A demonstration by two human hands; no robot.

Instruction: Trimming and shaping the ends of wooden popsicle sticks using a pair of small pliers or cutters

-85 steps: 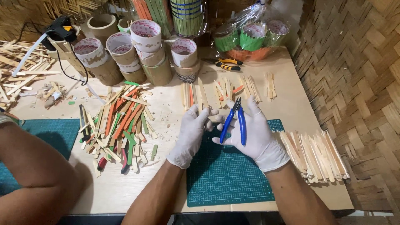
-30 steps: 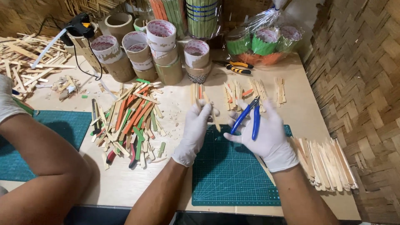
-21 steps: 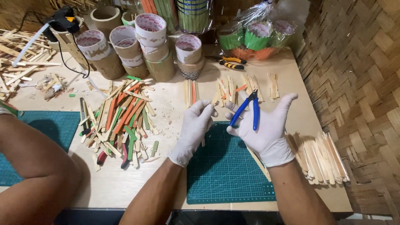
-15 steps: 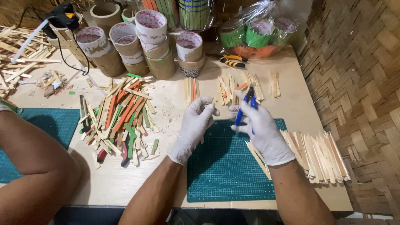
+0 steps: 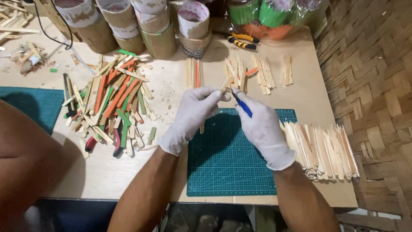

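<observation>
Both hands have come together since half a second ago. Left hand (image 5: 195,111) pinches a pale flat wooden stick (image 5: 226,83), long axis tilting up-right, above the green cutting mat (image 5: 231,172). Right hand (image 5: 262,126) is closed around blue-handled cutters (image 5: 242,106), which point toward the stick.

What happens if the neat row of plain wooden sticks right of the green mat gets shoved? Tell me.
The row of plain sticks would probably scatter: they look like separate thin flat slats leaning on one another, unbound. Each likely weighs little and stays stiff, sliding easily over the smooth tabletop. Being flat, they should not roll, though some near the table's front edge might drop off.
</observation>
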